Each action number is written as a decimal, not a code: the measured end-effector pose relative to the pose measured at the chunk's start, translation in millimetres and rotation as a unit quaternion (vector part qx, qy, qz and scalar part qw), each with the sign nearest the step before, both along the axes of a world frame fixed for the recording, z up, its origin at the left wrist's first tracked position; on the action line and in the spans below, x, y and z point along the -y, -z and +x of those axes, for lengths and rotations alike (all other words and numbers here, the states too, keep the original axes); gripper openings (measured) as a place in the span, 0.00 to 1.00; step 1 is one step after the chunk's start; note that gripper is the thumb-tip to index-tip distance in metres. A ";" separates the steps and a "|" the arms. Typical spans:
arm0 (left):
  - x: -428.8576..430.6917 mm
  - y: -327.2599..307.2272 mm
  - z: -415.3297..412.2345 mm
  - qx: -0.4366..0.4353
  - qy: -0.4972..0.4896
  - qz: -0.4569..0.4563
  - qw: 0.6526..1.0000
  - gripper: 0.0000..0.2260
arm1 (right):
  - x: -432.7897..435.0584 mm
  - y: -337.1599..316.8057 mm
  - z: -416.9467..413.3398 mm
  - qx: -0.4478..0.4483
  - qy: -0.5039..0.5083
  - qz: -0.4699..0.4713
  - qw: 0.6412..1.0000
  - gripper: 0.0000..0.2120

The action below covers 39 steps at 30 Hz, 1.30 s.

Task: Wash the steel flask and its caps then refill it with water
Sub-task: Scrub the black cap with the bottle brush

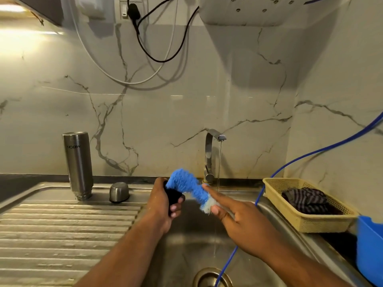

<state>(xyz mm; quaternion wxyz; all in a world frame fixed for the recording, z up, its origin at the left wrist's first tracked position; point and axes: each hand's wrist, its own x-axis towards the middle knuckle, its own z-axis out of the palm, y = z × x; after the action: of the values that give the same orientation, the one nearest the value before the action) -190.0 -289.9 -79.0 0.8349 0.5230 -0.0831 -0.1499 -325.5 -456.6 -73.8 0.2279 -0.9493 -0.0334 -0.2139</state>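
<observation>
While tap (213, 137) runs, L hand (163, 206) grips what looks like a black inner cap (173, 195) over sink (186, 245); R hand (244, 220) pinches blue brush (186, 183) to scrub it; steel flask (78, 162) drains inverted on drainboard (62, 224), steel cap (119, 192) beside.

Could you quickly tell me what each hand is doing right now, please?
Left hand: closed around the black cap.
Right hand: pinching the blue brush between thumb and forefinger.
</observation>
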 end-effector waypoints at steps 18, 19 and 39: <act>3.5 -1.2 -8.8 0.021 0.015 0.040 0.999 0.20 | -2.3 5.8 2.2 -0.005 0.007 0.069 0.998 0.24; 4.1 -1.8 -8.6 0.018 0.014 0.034 0.999 0.20 | -2.1 5.8 2.3 -0.006 0.010 0.071 0.997 0.23; 8.9 -1.2 -16.6 0.017 0.006 0.015 1.000 0.20 | -1.8 -2.5 -6.7 0.021 0.041 -0.001 0.999 0.26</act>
<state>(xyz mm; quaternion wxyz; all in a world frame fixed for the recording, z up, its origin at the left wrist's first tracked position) -206.6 -298.7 -77.9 0.8247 0.5370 -0.0984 -0.1475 -332.2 -454.9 -71.4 0.2174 -0.9454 0.0003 -0.2429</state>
